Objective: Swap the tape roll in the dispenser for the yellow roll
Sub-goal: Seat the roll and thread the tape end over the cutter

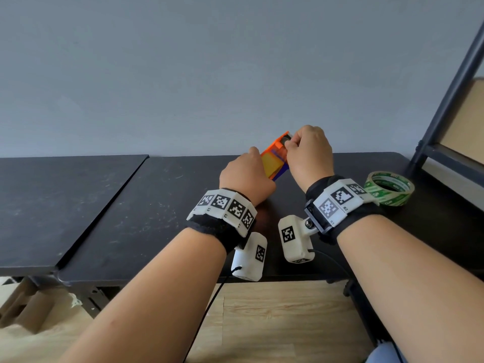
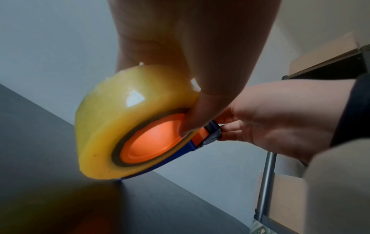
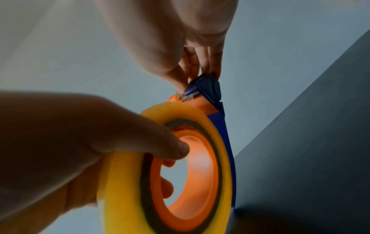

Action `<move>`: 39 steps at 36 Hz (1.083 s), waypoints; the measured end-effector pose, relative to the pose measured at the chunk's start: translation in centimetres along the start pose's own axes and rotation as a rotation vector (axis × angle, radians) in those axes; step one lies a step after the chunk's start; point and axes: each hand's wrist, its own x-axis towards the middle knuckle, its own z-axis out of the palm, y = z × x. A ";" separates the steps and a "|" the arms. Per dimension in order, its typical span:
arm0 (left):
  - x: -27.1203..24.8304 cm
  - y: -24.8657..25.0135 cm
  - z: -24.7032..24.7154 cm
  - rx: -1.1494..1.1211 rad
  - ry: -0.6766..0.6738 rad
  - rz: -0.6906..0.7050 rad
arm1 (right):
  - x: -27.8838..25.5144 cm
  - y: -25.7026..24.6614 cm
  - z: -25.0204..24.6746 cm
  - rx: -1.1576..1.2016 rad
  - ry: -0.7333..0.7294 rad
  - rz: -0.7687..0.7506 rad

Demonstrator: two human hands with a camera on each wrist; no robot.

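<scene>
The yellow tape roll (image 1: pixel 272 165) sits on the orange hub (image 2: pixel 154 139) of the orange and blue dispenser (image 1: pixel 279 150), held tilted with its lower edge on the black table (image 1: pixel 157 205). My left hand (image 1: pixel 246 176) grips the yellow roll (image 2: pixel 112 126), thumb tip pressed into the hub. My right hand (image 1: pixel 301 148) pinches the dispenser's blue cutter end (image 3: pixel 208 88), where a small clear tape end (image 3: pixel 183 96) shows by the thumb. The roll (image 3: pixel 124 190) fills the lower right wrist view, with the left hand (image 3: pixel 60 134) wrapped round it.
A green-printed tape roll (image 1: pixel 389 188) lies flat on the table to the right of my right wrist. A dark metal shelf frame (image 1: pixel 445 108) with cardboard boxes stands at the far right. A grey wall runs along the table's back edge.
</scene>
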 end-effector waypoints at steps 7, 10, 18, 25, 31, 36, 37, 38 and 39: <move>0.2 -0.3 0.2 0.008 0.014 0.000 | 0.2 0.0 -0.5 0.018 0.006 0.045; 0.3 -0.4 0.2 0.001 0.023 0.004 | 0.5 0.1 -0.6 0.027 0.005 0.065; 0.4 -0.7 0.2 0.005 0.011 0.000 | 0.6 0.6 -0.4 0.148 0.078 0.149; 0.9 -0.9 0.2 -0.007 0.021 -0.008 | 1.1 0.2 -0.6 0.318 0.142 0.213; 1.2 -0.8 -0.1 0.018 0.035 -0.017 | 1.1 -0.2 -0.7 0.384 0.108 0.166; 1.2 -0.5 -0.2 0.038 0.060 -0.012 | 0.8 -0.8 -0.9 0.405 0.093 0.129; 1.2 -0.4 -0.2 0.037 0.061 -0.014 | 0.8 -0.8 -0.8 0.406 0.097 0.131; 1.1 -0.4 -0.2 0.035 0.058 -0.015 | 0.7 -0.8 -0.8 0.408 0.098 0.137; 1.2 -0.4 -0.2 0.032 0.052 -0.013 | 0.7 -0.8 -0.7 0.412 0.103 0.143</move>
